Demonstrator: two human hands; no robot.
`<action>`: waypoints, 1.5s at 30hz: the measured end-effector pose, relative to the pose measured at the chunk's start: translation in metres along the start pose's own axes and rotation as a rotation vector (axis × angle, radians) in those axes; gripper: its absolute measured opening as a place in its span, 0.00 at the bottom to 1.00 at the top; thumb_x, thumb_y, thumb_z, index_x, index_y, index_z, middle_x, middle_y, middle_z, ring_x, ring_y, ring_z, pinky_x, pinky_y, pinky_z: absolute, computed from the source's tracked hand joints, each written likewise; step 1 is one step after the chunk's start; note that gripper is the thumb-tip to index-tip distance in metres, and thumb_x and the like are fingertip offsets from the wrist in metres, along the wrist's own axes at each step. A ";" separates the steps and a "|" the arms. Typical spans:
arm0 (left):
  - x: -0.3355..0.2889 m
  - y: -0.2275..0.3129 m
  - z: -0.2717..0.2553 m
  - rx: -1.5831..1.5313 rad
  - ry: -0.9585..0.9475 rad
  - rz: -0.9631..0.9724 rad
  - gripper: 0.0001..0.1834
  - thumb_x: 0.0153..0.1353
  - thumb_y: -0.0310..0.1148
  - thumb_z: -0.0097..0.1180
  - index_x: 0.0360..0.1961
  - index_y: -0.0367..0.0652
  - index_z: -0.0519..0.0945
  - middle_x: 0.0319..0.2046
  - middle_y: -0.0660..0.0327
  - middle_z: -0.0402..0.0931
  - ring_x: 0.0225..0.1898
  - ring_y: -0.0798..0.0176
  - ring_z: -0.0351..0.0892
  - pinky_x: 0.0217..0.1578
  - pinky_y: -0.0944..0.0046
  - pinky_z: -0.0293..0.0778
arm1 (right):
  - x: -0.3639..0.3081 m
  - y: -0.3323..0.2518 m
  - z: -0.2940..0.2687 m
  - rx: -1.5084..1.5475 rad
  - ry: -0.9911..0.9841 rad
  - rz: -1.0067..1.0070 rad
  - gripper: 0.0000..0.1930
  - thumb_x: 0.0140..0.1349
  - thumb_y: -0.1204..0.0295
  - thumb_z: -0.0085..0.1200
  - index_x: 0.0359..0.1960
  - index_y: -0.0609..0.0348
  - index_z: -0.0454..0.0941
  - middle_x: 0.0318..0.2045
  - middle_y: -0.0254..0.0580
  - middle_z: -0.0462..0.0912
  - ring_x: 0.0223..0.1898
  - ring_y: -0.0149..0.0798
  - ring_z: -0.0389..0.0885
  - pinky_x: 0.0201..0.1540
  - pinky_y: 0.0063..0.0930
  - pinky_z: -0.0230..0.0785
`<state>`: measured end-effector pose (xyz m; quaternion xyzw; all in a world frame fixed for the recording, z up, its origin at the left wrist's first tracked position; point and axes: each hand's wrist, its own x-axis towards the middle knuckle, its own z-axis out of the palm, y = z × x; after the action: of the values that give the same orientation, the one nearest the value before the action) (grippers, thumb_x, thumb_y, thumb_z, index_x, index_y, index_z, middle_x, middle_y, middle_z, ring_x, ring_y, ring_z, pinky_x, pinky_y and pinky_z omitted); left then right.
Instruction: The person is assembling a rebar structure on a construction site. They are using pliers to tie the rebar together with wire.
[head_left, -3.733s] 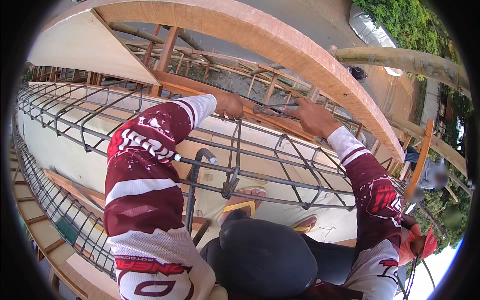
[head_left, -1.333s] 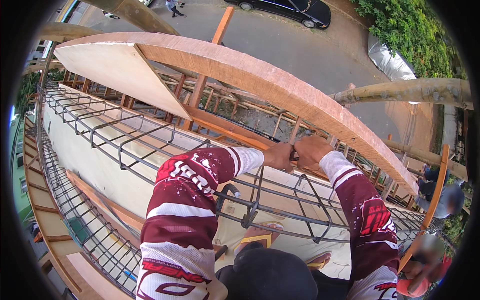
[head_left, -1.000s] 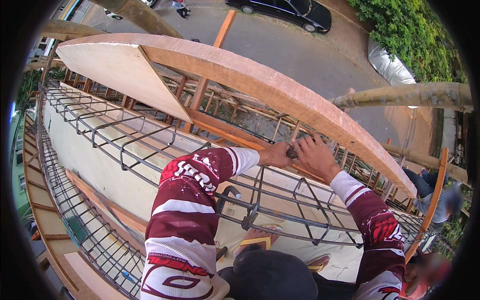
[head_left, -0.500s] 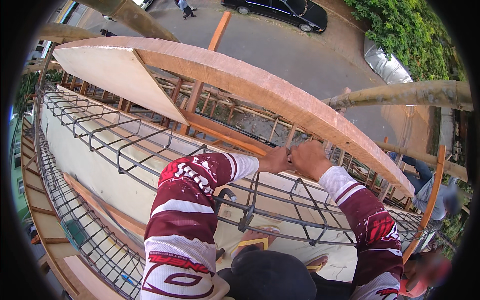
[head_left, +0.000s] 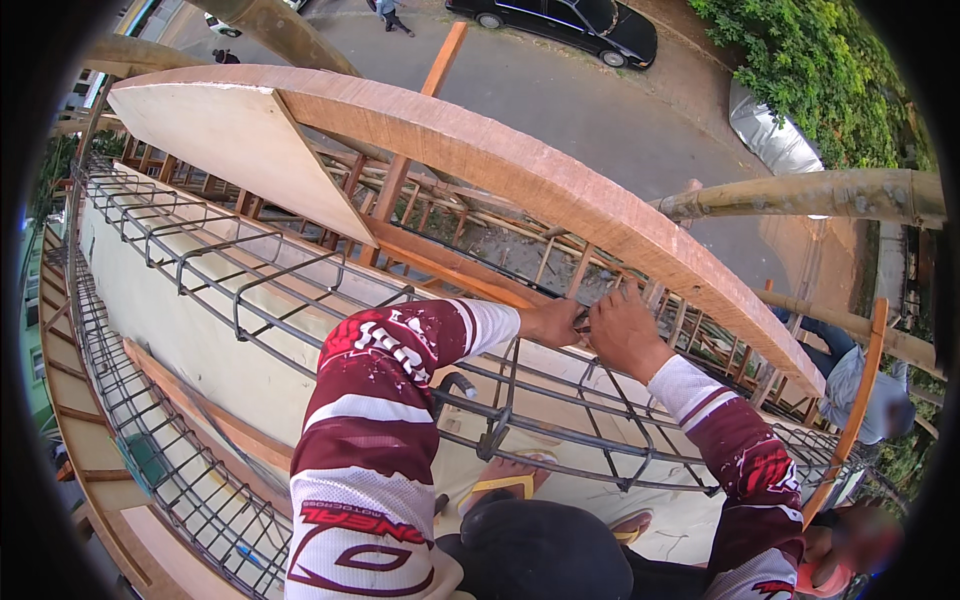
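Observation:
My left hand (head_left: 550, 322) is closed just beyond the upper bars of a long rebar cage (head_left: 500, 412). A small dark thing shows at its fingertips, too small to name. My right hand (head_left: 626, 332) is right beside it, fingers bent toward the same spot, knuckles up; what they hold is hidden. Both hands are over the gap between the cage and a curved wooden formwork rim (head_left: 560, 175). An orange-brown timber (head_left: 470, 272) runs up to the left hand from the left.
A plywood panel (head_left: 235, 150) leans under the curved rim. Bamboo poles (head_left: 810, 196) cross at the right. My sandalled foot (head_left: 515, 480) stands below the cage. Another person in grey (head_left: 858, 385) is at the right, one in red at lower right. Far below, a black car (head_left: 560, 22) stands on the road.
My right hand has lifted and turned slightly, its fingers now pointing more upward and less tightly curled. The left hand has hardly moved.

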<state>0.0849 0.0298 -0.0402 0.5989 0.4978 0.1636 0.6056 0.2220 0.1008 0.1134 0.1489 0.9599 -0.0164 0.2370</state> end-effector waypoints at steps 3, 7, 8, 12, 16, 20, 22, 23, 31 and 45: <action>-0.001 0.003 -0.010 -0.099 -0.077 -0.091 0.14 0.56 0.32 0.59 0.42 0.35 0.78 0.35 0.46 0.83 0.39 0.49 0.83 0.42 0.54 0.75 | 0.002 0.006 0.006 -0.022 -0.002 -0.075 0.19 0.68 0.58 0.49 0.43 0.61 0.82 0.38 0.51 0.86 0.45 0.47 0.84 0.52 0.44 0.73; -0.007 0.015 -0.013 -0.069 -0.068 -0.089 0.15 0.56 0.35 0.63 0.40 0.35 0.80 0.34 0.49 0.83 0.38 0.52 0.83 0.41 0.56 0.75 | 0.010 0.025 0.006 0.214 -0.238 -0.097 0.20 0.69 0.57 0.48 0.42 0.64 0.82 0.37 0.53 0.86 0.42 0.47 0.85 0.49 0.40 0.75; -0.010 0.018 -0.010 -0.063 -0.054 -0.089 0.16 0.55 0.35 0.64 0.41 0.35 0.80 0.34 0.50 0.83 0.37 0.53 0.83 0.40 0.56 0.75 | 0.013 0.027 0.007 0.254 -0.306 -0.058 0.20 0.69 0.57 0.47 0.41 0.64 0.83 0.37 0.54 0.86 0.42 0.49 0.85 0.48 0.40 0.76; -0.020 0.025 -0.004 -0.015 -0.010 -0.099 0.15 0.52 0.33 0.65 0.38 0.35 0.80 0.33 0.50 0.83 0.36 0.52 0.83 0.37 0.54 0.75 | 0.022 0.029 0.007 0.707 -0.584 0.212 0.21 0.71 0.57 0.45 0.38 0.63 0.85 0.38 0.61 0.85 0.44 0.55 0.85 0.46 0.45 0.77; -0.012 0.018 0.001 0.142 -0.022 -0.029 0.13 0.51 0.32 0.64 0.34 0.34 0.80 0.30 0.48 0.83 0.34 0.47 0.83 0.35 0.52 0.74 | 0.012 0.023 0.008 0.551 -0.533 -0.028 0.21 0.71 0.59 0.44 0.44 0.65 0.83 0.37 0.62 0.85 0.44 0.56 0.86 0.47 0.48 0.75; -0.003 0.001 0.001 0.067 -0.023 0.021 0.14 0.49 0.35 0.66 0.29 0.33 0.80 0.29 0.46 0.82 0.35 0.46 0.84 0.36 0.51 0.75 | -0.018 0.001 0.012 0.118 -0.047 0.056 0.26 0.70 0.59 0.48 0.61 0.69 0.72 0.44 0.48 0.83 0.49 0.45 0.80 0.53 0.43 0.68; 0.001 -0.004 -0.003 0.027 -0.035 -0.069 0.14 0.48 0.34 0.66 0.28 0.33 0.80 0.28 0.47 0.82 0.35 0.47 0.84 0.36 0.51 0.75 | -0.020 -0.001 0.015 0.021 -0.006 0.061 0.27 0.69 0.55 0.50 0.60 0.66 0.73 0.47 0.47 0.81 0.53 0.44 0.78 0.55 0.45 0.67; 0.001 -0.005 -0.003 -0.037 -0.045 -0.034 0.10 0.50 0.28 0.63 0.30 0.33 0.79 0.23 0.50 0.79 0.29 0.52 0.83 0.32 0.54 0.72 | -0.018 0.001 0.016 0.035 0.018 0.029 0.27 0.69 0.55 0.50 0.60 0.66 0.73 0.44 0.48 0.81 0.51 0.46 0.79 0.55 0.46 0.68; -0.008 0.008 -0.011 0.048 -0.028 0.042 0.21 0.53 0.39 0.67 0.42 0.34 0.81 0.31 0.51 0.82 0.35 0.55 0.82 0.39 0.55 0.74 | 0.012 0.032 0.001 0.486 -0.465 0.129 0.26 0.71 0.52 0.46 0.46 0.66 0.84 0.42 0.62 0.85 0.45 0.55 0.86 0.51 0.49 0.74; -0.017 0.030 -0.019 0.037 -0.021 -0.071 0.24 0.52 0.43 0.74 0.34 0.33 0.78 0.26 0.54 0.77 0.30 0.56 0.77 0.35 0.53 0.70 | 0.025 0.027 0.009 0.562 -0.380 0.249 0.24 0.69 0.53 0.48 0.39 0.62 0.87 0.39 0.54 0.88 0.44 0.54 0.87 0.48 0.46 0.77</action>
<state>0.0736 0.0337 -0.0026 0.5936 0.5154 0.1265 0.6050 0.2124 0.1325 0.0953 0.3183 0.8311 -0.2781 0.3614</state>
